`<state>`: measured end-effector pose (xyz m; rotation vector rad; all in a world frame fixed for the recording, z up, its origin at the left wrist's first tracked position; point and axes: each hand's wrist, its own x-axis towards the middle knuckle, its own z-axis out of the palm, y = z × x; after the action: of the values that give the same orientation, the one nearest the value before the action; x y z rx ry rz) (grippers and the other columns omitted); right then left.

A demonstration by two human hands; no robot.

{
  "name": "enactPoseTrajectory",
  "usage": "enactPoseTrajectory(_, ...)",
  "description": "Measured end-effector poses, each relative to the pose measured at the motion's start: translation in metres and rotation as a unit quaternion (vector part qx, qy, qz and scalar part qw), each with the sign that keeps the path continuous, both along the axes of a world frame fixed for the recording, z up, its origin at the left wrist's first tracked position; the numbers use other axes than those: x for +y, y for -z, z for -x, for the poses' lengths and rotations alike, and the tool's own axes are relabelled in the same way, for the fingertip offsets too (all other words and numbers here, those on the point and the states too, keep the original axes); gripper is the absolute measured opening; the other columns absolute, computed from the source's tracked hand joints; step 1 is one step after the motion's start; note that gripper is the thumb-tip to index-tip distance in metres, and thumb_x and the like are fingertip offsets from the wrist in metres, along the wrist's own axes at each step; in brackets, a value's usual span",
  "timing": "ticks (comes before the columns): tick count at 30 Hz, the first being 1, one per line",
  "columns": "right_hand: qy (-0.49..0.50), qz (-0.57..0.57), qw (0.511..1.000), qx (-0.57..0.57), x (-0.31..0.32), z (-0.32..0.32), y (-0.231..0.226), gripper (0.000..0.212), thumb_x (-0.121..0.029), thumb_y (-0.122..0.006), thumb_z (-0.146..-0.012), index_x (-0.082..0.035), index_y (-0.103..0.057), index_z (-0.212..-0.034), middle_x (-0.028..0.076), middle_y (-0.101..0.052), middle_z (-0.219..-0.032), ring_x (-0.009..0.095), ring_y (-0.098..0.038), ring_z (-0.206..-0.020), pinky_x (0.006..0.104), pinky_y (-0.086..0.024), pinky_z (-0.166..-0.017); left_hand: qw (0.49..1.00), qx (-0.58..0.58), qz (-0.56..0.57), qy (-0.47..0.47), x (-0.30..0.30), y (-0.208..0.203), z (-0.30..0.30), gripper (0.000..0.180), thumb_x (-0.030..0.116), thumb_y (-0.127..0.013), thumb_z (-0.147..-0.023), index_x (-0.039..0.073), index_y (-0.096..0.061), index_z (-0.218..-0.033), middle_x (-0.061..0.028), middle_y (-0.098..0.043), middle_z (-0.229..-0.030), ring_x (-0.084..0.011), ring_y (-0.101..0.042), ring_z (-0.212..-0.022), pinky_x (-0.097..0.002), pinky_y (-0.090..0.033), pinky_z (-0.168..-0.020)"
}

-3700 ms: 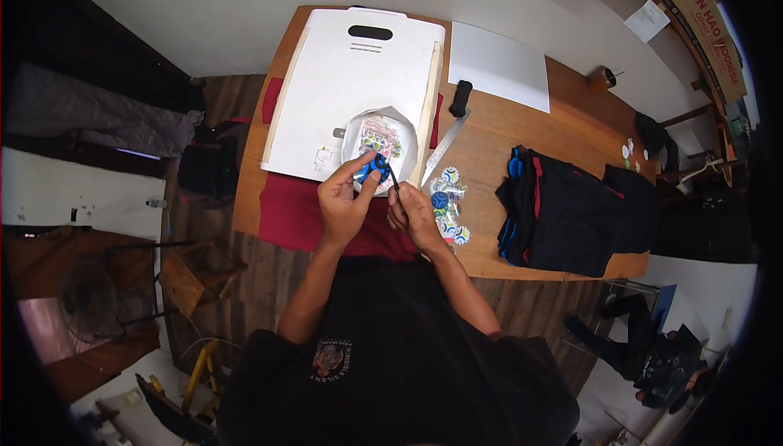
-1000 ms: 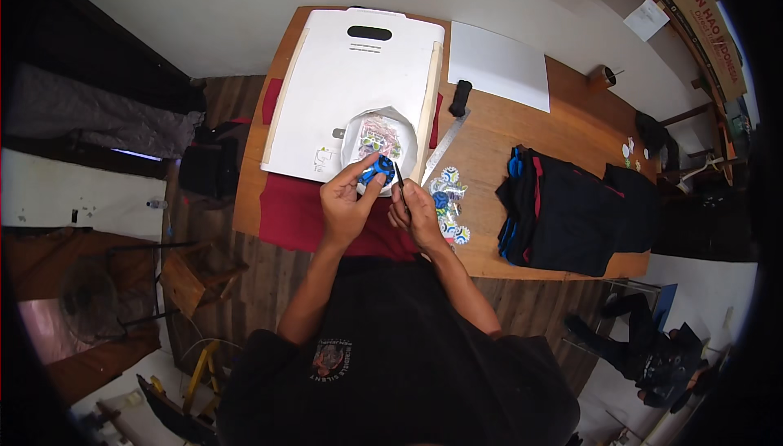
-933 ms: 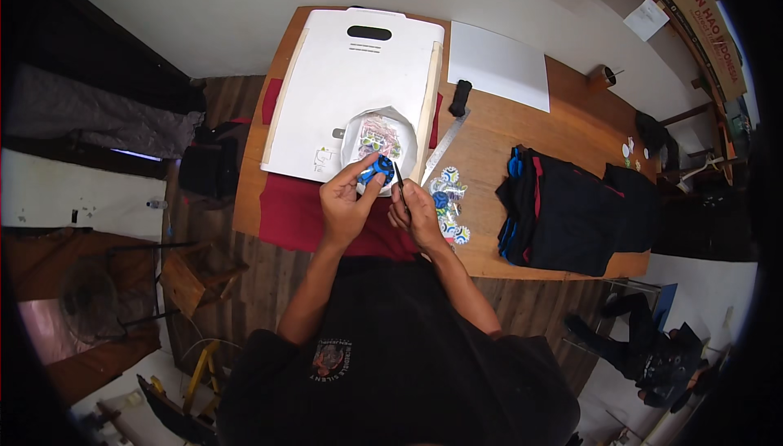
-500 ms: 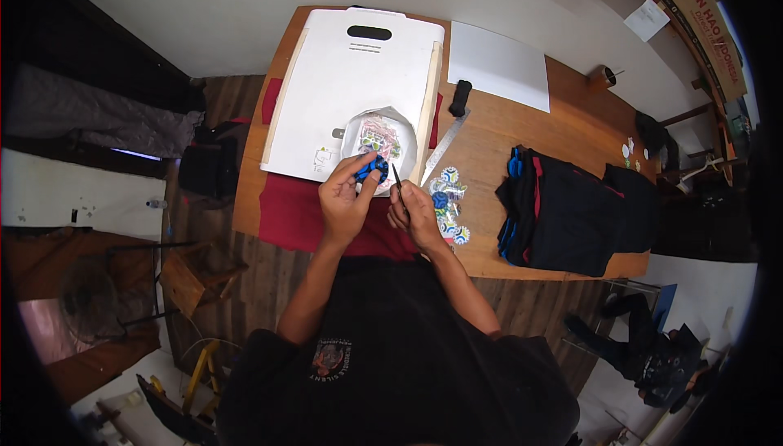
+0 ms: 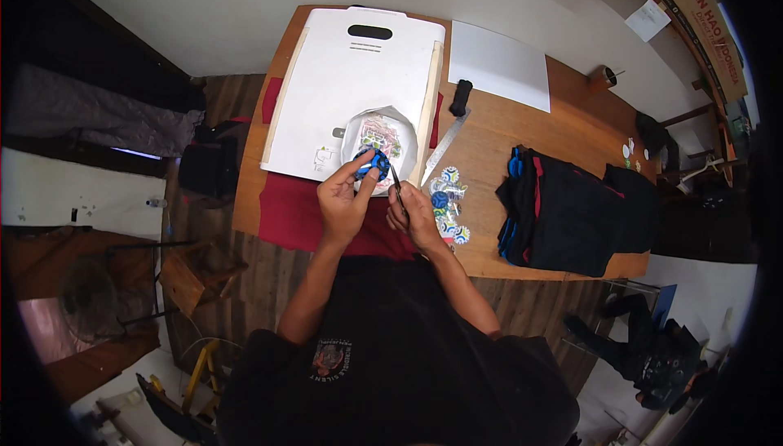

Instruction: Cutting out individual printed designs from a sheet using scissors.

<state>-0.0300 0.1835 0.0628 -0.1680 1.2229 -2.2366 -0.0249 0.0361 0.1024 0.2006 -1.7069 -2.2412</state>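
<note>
Left hand (image 5: 342,199) pinches a round blue-and-black piece (image 5: 381,162) over a white bowl (image 5: 351,137); right hand (image 5: 418,216) grips a slim dark tool (image 5: 397,181).
The hands are apart; the tool, perhaps scissors, is hard to make out, its tip near the piece. The bowl sits by a white board's (image 5: 359,79) near right corner; patterned cutouts (image 5: 440,201) lie toward the desk's (image 5: 489,152) front edge.

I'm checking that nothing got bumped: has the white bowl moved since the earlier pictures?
No. Judged against the dark slot in the white panel, the white bowl shows no visible shift in any direction.
</note>
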Motion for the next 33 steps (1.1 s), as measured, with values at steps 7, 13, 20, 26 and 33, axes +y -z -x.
enactPoseTrajectory(7,0.005,-0.008,1.000,0.008,-0.005,-0.006,-0.001,0.040,-0.042,-0.033,-0.108,-0.006,-0.048,-0.098,-0.003,-0.034,-0.054,0.008,-0.029,-0.043,0.0243,-0.032,-0.047,1.000,-0.002,-0.028,-0.001,0.002,-0.003,0.001,0.038,-0.009,-0.067,-0.089,-0.011,-0.058,-0.126,-0.0133,-0.068,-0.107,-0.0118,-0.065,-0.093,-0.0219,-0.054,-0.082)
enactPoseTrajectory(13,-0.014,0.019,1.000,0.011,-0.007,-0.010,0.006,0.041,-0.043,-0.032,-0.108,-0.006,-0.049,-0.100,-0.003,-0.035,-0.058,0.008,-0.030,-0.045,0.0238,-0.031,-0.048,0.999,-0.019,-0.041,-0.011,0.002,-0.005,-0.001,0.038,-0.009,-0.067,-0.089,-0.012,-0.058,-0.125,-0.0132,-0.068,-0.106,-0.0122,-0.066,-0.093,-0.0220,-0.055,-0.081)
enactPoseTrajectory(20,-0.003,0.026,1.000,0.001,-0.008,-0.007,0.001,0.041,-0.043,-0.033,-0.108,-0.006,-0.049,-0.099,-0.003,-0.035,-0.057,0.007,-0.029,-0.045,0.0237,-0.030,-0.047,0.999,-0.023,-0.042,-0.006,0.003,-0.003,-0.001,0.039,-0.009,-0.067,-0.088,-0.012,-0.058,-0.125,-0.0132,-0.068,-0.107,-0.0125,-0.066,-0.095,-0.0222,-0.055,-0.082)
enactPoseTrajectory(26,0.015,0.021,1.000,0.017,-0.007,-0.004,0.001,0.039,-0.041,-0.033,-0.108,-0.007,-0.048,-0.097,-0.004,-0.034,-0.056,0.007,-0.028,-0.043,0.0240,-0.029,-0.046,0.999,-0.020,-0.029,-0.002,0.006,0.005,-0.002,0.037,-0.010,-0.067,-0.087,-0.012,-0.060,-0.123,-0.0133,-0.068,-0.108,-0.0137,-0.065,-0.097,-0.0239,-0.053,-0.086)
enactPoseTrajectory(33,0.032,0.021,0.999,0.018,-0.006,-0.003,0.002,0.040,-0.042,-0.032,-0.108,-0.007,-0.048,-0.097,-0.003,-0.033,-0.055,0.008,-0.028,-0.042,0.0245,-0.029,-0.045,1.000,-0.011,0.002,0.010,0.008,0.007,-0.004,0.036,-0.013,-0.068,-0.085,-0.011,-0.062,-0.121,-0.0145,-0.066,-0.111,-0.0158,-0.065,-0.101,-0.0253,-0.052,-0.088)
